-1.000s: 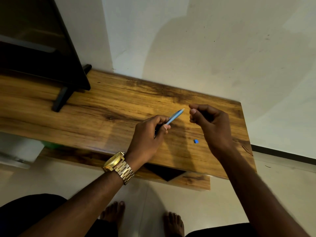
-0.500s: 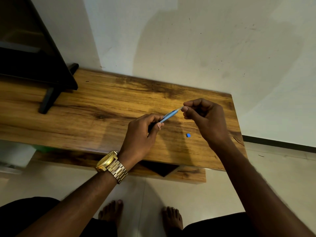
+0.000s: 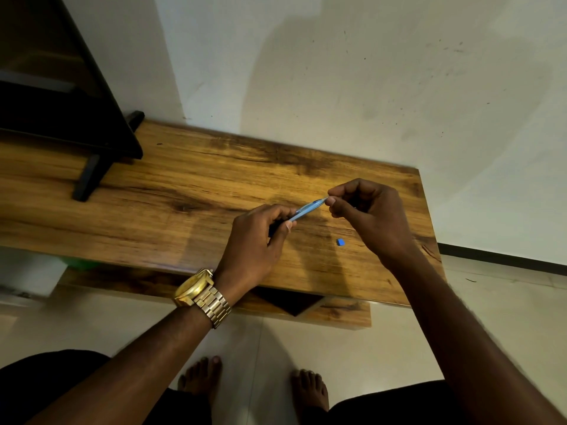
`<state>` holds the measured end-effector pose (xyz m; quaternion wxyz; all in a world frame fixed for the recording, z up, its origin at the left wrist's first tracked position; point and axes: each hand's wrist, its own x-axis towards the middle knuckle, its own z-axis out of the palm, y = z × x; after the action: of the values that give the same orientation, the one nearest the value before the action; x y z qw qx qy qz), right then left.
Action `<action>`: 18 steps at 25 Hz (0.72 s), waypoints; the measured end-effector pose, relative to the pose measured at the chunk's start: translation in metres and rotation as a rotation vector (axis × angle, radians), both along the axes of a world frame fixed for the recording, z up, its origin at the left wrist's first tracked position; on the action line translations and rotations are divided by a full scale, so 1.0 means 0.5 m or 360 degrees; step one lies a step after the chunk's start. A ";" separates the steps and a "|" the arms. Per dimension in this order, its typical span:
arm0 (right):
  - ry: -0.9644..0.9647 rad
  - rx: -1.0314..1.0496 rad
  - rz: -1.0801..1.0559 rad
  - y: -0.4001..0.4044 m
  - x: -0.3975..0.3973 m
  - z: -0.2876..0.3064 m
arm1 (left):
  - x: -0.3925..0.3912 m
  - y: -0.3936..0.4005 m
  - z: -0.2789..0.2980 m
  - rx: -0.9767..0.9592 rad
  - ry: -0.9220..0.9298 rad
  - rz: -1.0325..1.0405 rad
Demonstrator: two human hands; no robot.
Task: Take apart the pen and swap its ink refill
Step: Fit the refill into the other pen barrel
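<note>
Above wooden table [image 3: 190, 191], pen [image 3: 309, 207] pointed two o'clock; left hand [image 3: 257, 240] gripped barrel, right hand [image 3: 368, 216] pinched tip; white wall [image 3: 337, 72] behind.

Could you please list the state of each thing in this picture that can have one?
Blue pen: held above the table, tilted, its end part off.
Small blue piece: detached, lying on the wooden table.
Left hand: grips the pen's lower end.
Right hand: pinches the pen's upper tip.
Gold wristwatch: fastened on the left wrist.
</note>
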<state>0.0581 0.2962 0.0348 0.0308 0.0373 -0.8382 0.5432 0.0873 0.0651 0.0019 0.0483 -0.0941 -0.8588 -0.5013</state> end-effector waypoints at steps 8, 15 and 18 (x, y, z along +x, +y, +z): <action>-0.0188 -0.0119 0.0170 0.020 0.002 0.000 | 0.004 -0.002 -0.003 -0.0031 -0.0061 -0.0066; -0.0211 -0.0391 0.0175 0.001 0.000 -0.002 | 0.015 0.011 -0.004 0.0134 -0.0313 0.0029; -0.0333 -0.0513 0.0152 -0.025 0.006 -0.005 | 0.010 0.021 0.004 0.0318 -0.0417 0.0143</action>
<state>0.0613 0.2836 0.0324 -0.0766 0.0149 -0.7363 0.6721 0.0922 0.0757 0.0040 -0.0325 0.0158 -0.8069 -0.5896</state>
